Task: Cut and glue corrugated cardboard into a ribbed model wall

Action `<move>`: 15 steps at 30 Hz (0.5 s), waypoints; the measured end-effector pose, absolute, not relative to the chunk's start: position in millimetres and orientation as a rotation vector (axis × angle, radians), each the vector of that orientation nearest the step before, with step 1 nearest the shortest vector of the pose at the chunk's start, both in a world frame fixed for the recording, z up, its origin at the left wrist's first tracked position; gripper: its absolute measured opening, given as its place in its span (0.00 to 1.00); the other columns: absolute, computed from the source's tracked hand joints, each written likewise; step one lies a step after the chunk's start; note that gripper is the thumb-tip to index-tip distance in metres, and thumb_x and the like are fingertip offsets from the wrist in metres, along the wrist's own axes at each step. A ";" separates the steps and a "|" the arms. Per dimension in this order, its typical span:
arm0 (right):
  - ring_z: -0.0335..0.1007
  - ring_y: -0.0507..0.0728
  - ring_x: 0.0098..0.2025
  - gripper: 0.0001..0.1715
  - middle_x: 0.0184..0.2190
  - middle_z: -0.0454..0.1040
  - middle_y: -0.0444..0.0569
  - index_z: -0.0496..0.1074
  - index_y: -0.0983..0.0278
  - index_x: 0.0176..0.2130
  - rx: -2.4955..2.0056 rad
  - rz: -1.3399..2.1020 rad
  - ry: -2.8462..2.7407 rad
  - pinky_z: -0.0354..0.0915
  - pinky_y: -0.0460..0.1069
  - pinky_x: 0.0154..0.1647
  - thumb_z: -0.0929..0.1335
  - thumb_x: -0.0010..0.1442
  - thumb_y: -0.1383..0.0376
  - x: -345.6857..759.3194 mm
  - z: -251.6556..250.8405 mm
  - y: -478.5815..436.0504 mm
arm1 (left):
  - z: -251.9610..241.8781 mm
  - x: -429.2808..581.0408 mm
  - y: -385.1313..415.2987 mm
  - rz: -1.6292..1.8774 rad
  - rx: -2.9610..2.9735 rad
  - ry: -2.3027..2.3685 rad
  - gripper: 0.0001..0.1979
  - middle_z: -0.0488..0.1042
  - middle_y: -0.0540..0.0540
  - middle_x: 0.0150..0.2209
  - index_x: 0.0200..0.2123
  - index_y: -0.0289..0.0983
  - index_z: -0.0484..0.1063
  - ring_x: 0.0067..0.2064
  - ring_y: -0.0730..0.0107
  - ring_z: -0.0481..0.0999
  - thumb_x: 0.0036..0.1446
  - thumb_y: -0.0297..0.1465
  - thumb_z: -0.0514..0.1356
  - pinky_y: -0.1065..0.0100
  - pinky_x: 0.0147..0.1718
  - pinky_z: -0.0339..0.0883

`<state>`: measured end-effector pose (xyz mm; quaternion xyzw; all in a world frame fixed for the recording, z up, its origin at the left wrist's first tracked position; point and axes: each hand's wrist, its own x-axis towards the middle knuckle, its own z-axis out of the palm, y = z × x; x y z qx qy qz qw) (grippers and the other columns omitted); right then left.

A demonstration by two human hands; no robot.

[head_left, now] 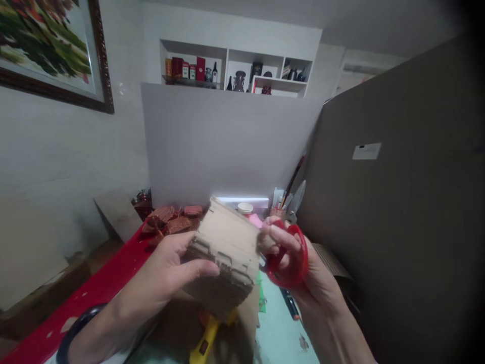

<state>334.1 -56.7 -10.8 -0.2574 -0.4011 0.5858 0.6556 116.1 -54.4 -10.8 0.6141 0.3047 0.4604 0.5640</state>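
Note:
My left hand (176, 270) grips a small cardboard box (231, 235) from its left side, thumb across the front face. The box is tilted, and its near edge looks rough, with notched joints. Red-handled scissors (290, 273) hang on the fingers of my right hand (284, 242), which are bent through the handle loops. Those fingertips meet the box's right edge; whether they pinch it, I cannot tell. The scissor blades are mostly hidden behind the box. Below the box lies a yellow tool (206, 344), perhaps a glue gun, partly covered.
Brown wrapped bundles (178, 222) sit at the back left on a red surface (102, 283). A white-lidded jar (245, 208) and a holder with brushes (279, 208) stand behind. A dark pen-like tool (290, 303) lies on the pale green mat (280, 328). Grey panels (235, 141) enclose the back and right.

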 end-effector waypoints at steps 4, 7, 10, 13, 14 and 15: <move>0.59 0.45 0.25 0.25 0.25 0.65 0.37 0.66 0.62 0.37 -0.649 1.153 -0.897 0.61 0.39 0.26 0.79 0.47 0.59 349.4 -7.2 -51.9 | -8.4 120.1 -54.2 1.102 1.427 0.739 0.11 0.86 0.52 0.35 0.42 0.44 0.83 0.36 0.71 0.82 0.53 0.32 0.71 0.75 0.38 0.73; 0.56 0.45 0.21 0.22 0.21 0.63 0.35 0.68 0.60 0.37 -0.727 1.067 -0.965 0.55 0.39 0.19 0.79 0.47 0.61 356.9 -6.1 -53.0 | -9.8 122.4 -56.3 1.155 1.350 0.762 0.14 0.86 0.48 0.37 0.45 0.41 0.81 0.36 0.66 0.83 0.53 0.33 0.71 0.70 0.38 0.74; 0.64 0.49 0.24 0.21 0.22 0.68 0.38 0.72 0.59 0.40 -0.948 0.809 -1.335 0.59 0.41 0.22 0.78 0.47 0.67 358.9 -7.3 -59.4 | -11.6 119.1 -56.4 1.167 1.284 0.736 0.16 0.86 0.46 0.41 0.48 0.39 0.78 0.38 0.63 0.83 0.56 0.32 0.69 0.69 0.38 0.74; 0.71 0.53 0.28 0.14 0.26 0.74 0.44 0.75 0.60 0.44 -1.024 0.245 -1.901 0.65 0.44 0.27 0.71 0.56 0.68 359.3 -11.5 -63.9 | -8.3 109.7 -53.7 1.178 1.295 0.726 0.17 0.85 0.44 0.43 0.50 0.38 0.77 0.40 0.60 0.84 0.57 0.31 0.68 0.66 0.40 0.74; 0.71 0.53 0.26 0.15 0.28 0.75 0.46 0.76 0.60 0.46 -0.989 0.066 -2.017 0.66 0.44 0.25 0.68 0.58 0.69 359.7 -13.2 -63.7 | -5.9 106.0 -52.7 1.204 1.302 0.735 0.17 0.85 0.43 0.43 0.49 0.37 0.77 0.41 0.60 0.83 0.56 0.32 0.68 0.65 0.40 0.74; 0.72 0.53 0.25 0.17 0.30 0.77 0.48 0.76 0.60 0.47 -0.959 -0.102 -2.084 0.66 0.44 0.23 0.66 0.59 0.70 360.4 -14.8 -62.6 | -3.1 102.4 -51.9 1.237 1.307 0.749 0.17 0.85 0.43 0.44 0.49 0.36 0.77 0.42 0.59 0.83 0.56 0.32 0.68 0.65 0.41 0.74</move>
